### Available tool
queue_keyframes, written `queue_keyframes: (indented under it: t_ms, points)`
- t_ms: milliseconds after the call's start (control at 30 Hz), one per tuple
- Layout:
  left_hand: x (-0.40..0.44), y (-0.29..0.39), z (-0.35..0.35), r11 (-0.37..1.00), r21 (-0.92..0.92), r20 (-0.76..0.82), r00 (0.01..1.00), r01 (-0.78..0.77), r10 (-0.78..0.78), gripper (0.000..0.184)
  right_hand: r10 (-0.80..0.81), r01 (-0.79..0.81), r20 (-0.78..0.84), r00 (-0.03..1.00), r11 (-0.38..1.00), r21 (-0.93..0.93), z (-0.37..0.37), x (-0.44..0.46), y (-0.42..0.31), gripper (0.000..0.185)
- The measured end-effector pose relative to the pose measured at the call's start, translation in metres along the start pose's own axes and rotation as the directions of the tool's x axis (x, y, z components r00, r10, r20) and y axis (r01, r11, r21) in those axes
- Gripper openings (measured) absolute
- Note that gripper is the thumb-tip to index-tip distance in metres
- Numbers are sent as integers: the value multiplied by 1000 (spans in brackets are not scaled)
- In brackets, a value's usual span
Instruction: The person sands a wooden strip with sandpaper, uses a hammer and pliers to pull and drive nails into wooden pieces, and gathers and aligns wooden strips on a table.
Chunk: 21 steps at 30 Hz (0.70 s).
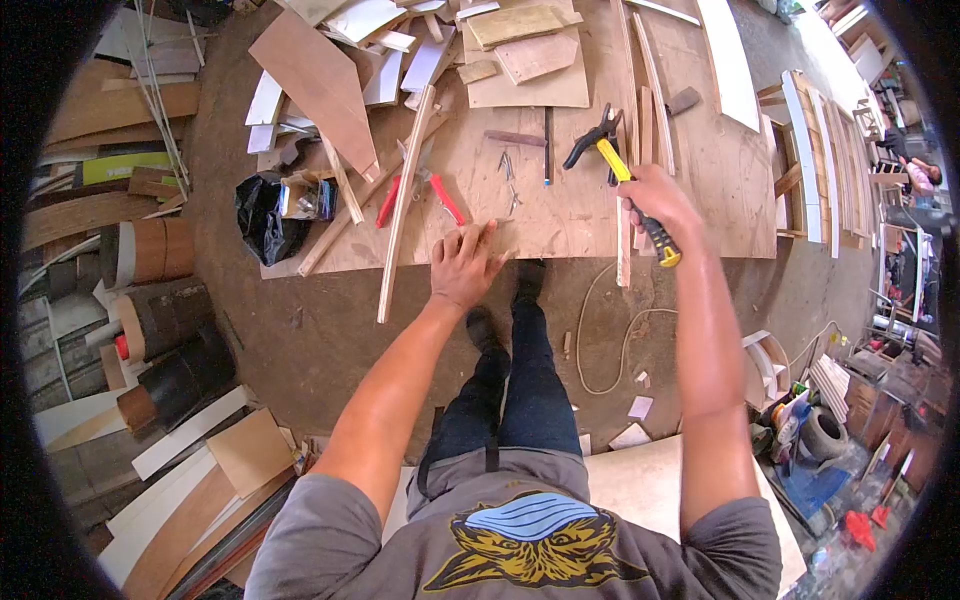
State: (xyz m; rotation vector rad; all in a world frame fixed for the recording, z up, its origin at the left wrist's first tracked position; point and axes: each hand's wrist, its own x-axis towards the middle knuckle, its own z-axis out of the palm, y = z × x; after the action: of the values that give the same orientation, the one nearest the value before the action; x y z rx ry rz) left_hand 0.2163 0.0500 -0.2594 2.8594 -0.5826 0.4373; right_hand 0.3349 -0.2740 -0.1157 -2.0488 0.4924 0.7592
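My right hand is closed around the handle of a hammer, which has a yellow and black shaft and a dark claw head. The hammer is raised over the right part of the plywood table. At the table's front edge, my left hand rests palm down with its fingers apart. A small thin piece lies by its fingertips, too small to name. Just beyond that hand are thin metal pieces and a red-handled tool. A long wooden strip crosses the red-handled tool and overhangs the edge.
Wood offcuts pile up at the back, with a large brown panel at left. A black plastic bag sits at the left corner. Long strips lie at right. A cord curls on the floor.
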Motion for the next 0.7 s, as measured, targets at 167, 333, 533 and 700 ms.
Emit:
queue_keyframes:
  t_ms: [167,333,533,700]
  points:
    - [0,1,-2,1000,5,28,1000,-3,3,66,31,-19,205,978,998,-61,-37,-10,-33,18]
    - [0,-1,-1,1000,9,-11,1000,10,-9,68,-244,-215,371,896,493,843,-4,-13,12,37]
    - [-1,-2,2,1000,10,-28,1000,7,-7,67,-626,-528,275,730,-261,808,75,-10,48,47]
    - [-2,-1,2,1000,-3,-7,1000,14,-15,67,-430,-201,235,872,123,972,99,-29,28,41]
